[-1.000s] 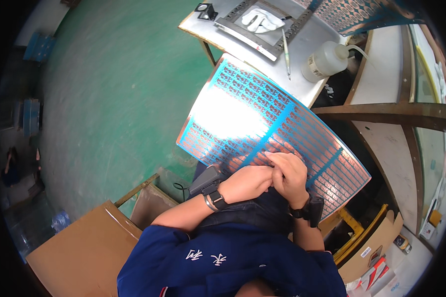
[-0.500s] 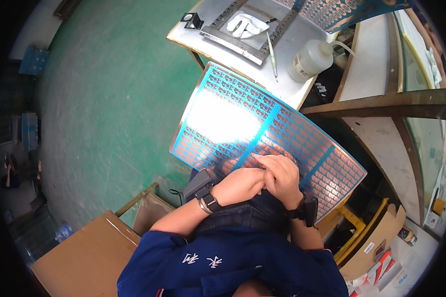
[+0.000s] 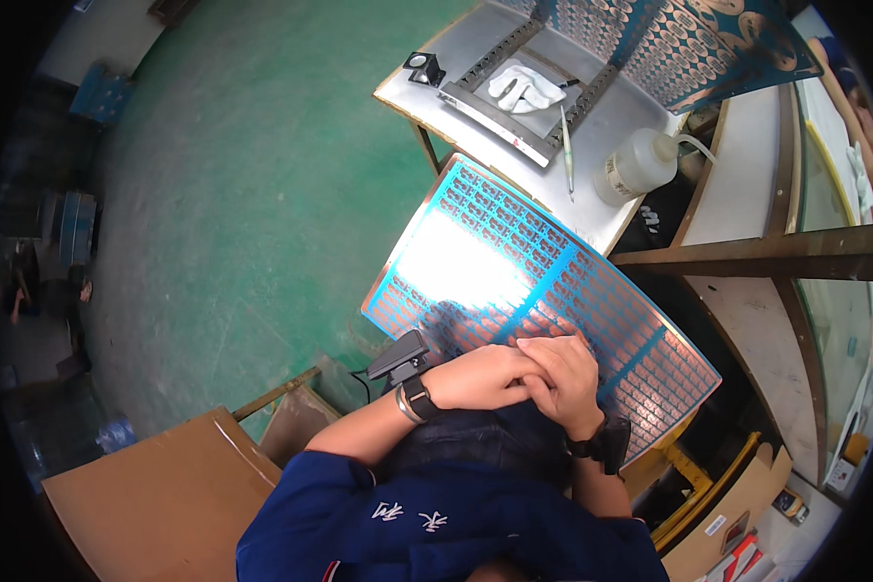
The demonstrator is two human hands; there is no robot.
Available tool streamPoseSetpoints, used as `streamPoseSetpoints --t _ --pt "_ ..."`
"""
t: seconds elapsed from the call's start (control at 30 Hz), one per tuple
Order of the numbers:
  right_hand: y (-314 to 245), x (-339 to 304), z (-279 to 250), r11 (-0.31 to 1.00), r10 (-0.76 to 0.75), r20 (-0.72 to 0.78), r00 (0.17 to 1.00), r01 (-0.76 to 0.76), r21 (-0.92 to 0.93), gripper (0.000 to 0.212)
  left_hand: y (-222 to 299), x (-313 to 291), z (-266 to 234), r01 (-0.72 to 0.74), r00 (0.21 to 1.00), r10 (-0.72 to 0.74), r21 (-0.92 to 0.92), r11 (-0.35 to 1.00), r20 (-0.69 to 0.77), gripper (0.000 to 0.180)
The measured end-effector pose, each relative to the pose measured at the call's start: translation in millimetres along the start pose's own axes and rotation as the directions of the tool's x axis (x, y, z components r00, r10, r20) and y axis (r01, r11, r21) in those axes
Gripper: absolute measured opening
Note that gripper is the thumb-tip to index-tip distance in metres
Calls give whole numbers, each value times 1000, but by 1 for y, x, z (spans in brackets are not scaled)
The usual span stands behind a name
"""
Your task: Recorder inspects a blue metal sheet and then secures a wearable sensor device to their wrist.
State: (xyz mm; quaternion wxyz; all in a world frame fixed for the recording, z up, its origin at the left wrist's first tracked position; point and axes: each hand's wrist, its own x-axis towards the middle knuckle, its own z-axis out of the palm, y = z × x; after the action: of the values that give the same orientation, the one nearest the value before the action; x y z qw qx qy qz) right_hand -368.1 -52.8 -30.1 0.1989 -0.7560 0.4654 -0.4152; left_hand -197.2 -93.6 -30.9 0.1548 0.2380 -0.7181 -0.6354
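In front of my body my two hands are pressed together over the near edge of a blue-and-copper patterned panel [image 3: 543,281]. My left hand [image 3: 485,378] is closed, its fingertips tucked beneath the other hand. My right hand [image 3: 569,381] is curled, with its bent fingers lying over the left fingers. Whether anything small sits between them is hidden. The panel slopes across my lap, its far edge near the worktable [image 3: 514,145]. A bright glare covers part of its left half. Each wrist carries a strapped black device.
The worktable bears a dark metal frame [image 3: 500,124], a white glove [image 3: 526,89], a pen-like tool [image 3: 566,155], a small black magnifier [image 3: 424,68] and a white squeeze bottle [image 3: 640,167]. Another patterned panel [image 3: 689,48] stands behind. A cardboard box [image 3: 165,495] sits at lower left.
The view has shifted, so the table and panel appear lower and farther right. My right fingers have moved down across the left hand; both hands stay together.
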Motion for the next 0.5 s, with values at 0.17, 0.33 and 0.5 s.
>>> streamPoseSetpoints --t 0.17,0.33,0.5 --pt "2 -3 -2 999 7 70 997 -10 33 39 13 1 -3 -48 993 38 93 995 113 22" --pt "3 -3 -5 1000 -4 105 995 1 24 48 27 5 -8 -34 964 -31 236 971 265 29" --pt "4 -6 -6 999 8 102 995 -13 53 50 23 7 -1 -111 973 87 105 988 214 26"
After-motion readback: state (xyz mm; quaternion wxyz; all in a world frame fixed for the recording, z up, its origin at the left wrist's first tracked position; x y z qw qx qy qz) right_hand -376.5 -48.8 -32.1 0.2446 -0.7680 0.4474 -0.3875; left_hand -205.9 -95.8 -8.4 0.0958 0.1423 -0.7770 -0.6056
